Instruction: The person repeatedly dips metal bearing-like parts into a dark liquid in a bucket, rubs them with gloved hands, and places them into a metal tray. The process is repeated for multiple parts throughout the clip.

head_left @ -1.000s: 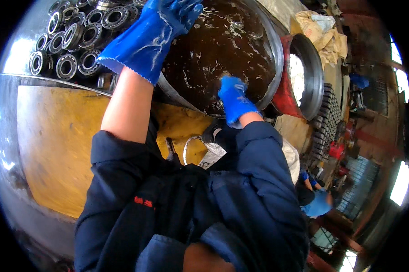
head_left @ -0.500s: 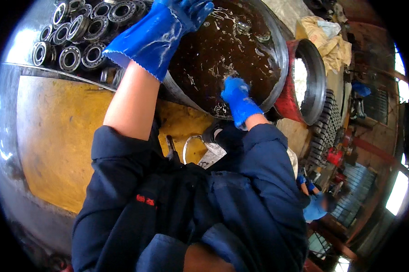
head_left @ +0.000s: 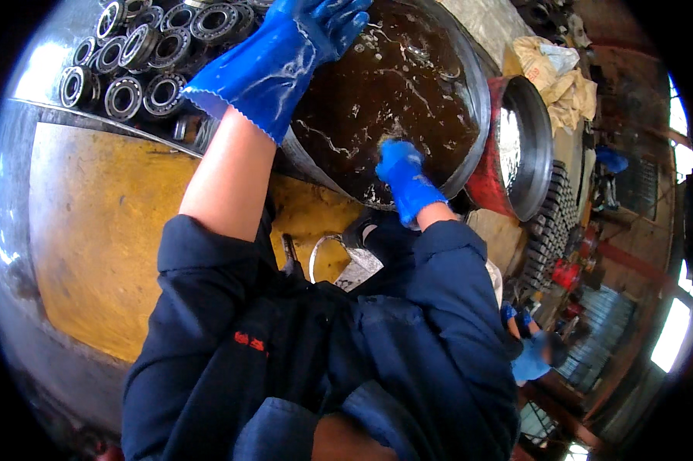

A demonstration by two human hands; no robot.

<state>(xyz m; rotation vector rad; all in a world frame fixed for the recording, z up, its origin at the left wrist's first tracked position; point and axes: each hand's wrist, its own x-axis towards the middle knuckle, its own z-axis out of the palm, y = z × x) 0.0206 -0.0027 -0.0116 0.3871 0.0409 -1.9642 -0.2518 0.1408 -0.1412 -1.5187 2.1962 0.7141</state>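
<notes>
Both hands wear wet blue gloves: the right hand (head_left: 405,178) dips into the dark oily liquid of a round metal basin (head_left: 475,92), fingers submerged, grip unseen; the left hand (head_left: 300,46) reaches over its far rim, fingers loosely spread. Steel bearings (head_left: 142,54) stacked just left look heavy, rigid, slick; grasp by the outer ring

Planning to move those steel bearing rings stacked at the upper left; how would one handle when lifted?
A bearing ring looks like solid metal, so probably heavy for its size. Round, it may roll if set on edge. Its sheen hints at a slippery film, though that is hard to confirm.
</notes>
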